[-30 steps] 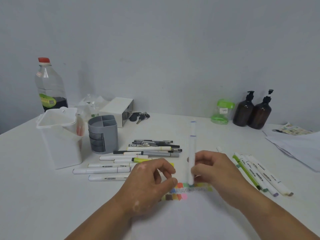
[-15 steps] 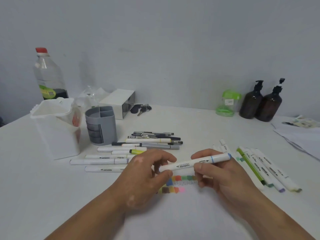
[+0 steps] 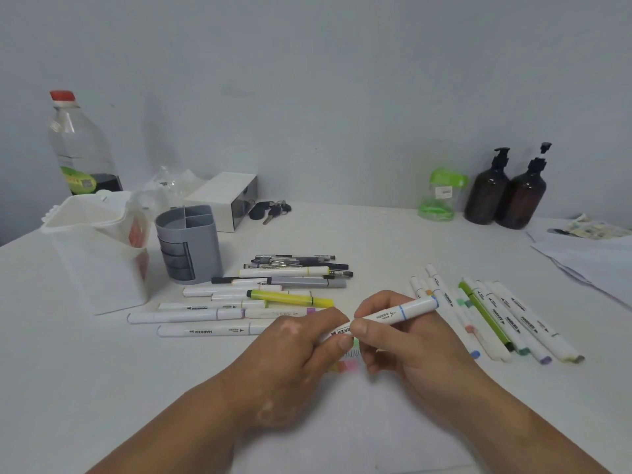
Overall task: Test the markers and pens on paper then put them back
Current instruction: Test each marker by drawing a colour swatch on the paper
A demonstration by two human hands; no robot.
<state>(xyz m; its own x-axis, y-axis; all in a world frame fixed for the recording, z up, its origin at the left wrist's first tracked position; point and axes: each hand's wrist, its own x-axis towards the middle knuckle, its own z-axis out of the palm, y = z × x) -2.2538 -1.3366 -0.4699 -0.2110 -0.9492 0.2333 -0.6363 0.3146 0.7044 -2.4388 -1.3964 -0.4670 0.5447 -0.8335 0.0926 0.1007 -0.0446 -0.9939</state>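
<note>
I see the left hand [image 3: 290, 350] and right hand [image 3: 410, 340] each pinch one white plastic marker with a blue ring [image 3: 393, 314], pointing to two o'clock, probably to cap it.

"MARKER" stands on the blue-banded marker [image 3: 386, 316], partly covered by fingers, on a white marker [image 3: 205, 331] lying left, and on the right-hand markers [image 3: 512, 323].

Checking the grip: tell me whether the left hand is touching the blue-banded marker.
Touching. The head view shows the left hand pinching the blue-banded marker at its near end.
</note>
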